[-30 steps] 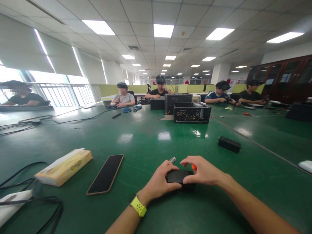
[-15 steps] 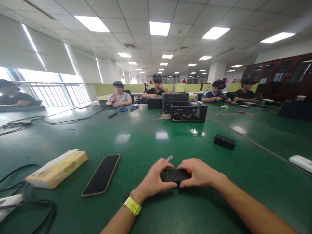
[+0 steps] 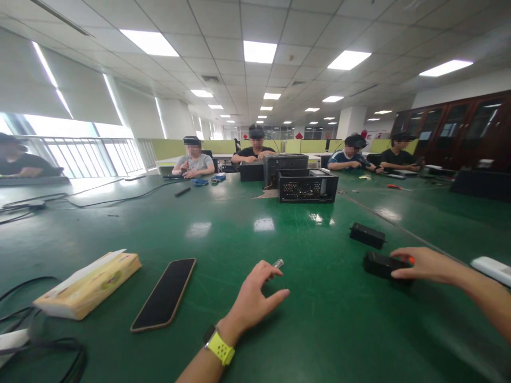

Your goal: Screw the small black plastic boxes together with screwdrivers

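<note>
My right hand (image 3: pixel 415 265) grips one end of a small black rectangular box (image 3: pixel 382 264) between thumb and fingers, low over the table on the right. A bit of orange-red shows by the fingers; what it belongs to is hidden. Just behind it lies a second, similar black box (image 3: pixel 367 235) with a small stub at its end. My left hand (image 3: pixel 259 295), wearing a watch with a yellow-green strap (image 3: pixel 220 347), has thumb and fingers apart with nothing between them. Past its fingertips lies a small clear object (image 3: pixel 278 263), too small to identify.
A phone (image 3: pixel 164 295) and a tissue pack (image 3: pixel 90 284) lie to the left, near black cables (image 3: pixel 69 351). Open black computer cases (image 3: pixel 307 186) stand mid-table. A white power strip (image 3: pixel 493 270) sits far right, with a screwdriver (image 3: pixel 395 187) beyond. Several people sit around the table.
My right hand has carried the black box rightward, close to the second box. My left hand has let go of it and stays near its former place, fingers apart.
</note>
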The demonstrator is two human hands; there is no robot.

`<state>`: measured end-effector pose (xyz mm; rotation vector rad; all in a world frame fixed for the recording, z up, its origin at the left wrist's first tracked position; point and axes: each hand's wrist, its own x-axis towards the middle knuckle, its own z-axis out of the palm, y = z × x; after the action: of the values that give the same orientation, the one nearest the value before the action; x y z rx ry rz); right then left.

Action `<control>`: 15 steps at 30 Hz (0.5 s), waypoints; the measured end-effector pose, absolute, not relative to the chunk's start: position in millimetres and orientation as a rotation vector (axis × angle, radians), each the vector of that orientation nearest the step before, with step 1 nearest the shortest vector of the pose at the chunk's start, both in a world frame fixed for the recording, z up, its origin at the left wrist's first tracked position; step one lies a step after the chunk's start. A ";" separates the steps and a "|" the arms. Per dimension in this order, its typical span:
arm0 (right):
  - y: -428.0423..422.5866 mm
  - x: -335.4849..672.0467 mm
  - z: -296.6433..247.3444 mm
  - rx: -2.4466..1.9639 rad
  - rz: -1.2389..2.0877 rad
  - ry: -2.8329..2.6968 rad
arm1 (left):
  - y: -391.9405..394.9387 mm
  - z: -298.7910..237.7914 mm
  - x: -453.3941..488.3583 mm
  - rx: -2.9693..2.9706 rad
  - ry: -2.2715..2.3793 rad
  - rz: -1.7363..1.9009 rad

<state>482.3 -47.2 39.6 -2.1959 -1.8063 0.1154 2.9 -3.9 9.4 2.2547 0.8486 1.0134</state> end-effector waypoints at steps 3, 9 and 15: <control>-27.4 507.7 55.4 -2.221 0.102 -1.766 | -5.4 10.0 2.3 2.259 0.869 0.986; 29.8 493.0 52.6 -2.370 0.070 -1.786 | -6.6 7.6 2.8 2.273 0.913 0.965; 56.1 465.1 56.3 -2.274 0.124 -1.964 | -5.3 7.4 1.7 2.284 0.980 0.970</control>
<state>465.1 56.1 56.3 -2.2736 -1.9641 0.1235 1.7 -5.3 7.4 2.2836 0.9804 0.9695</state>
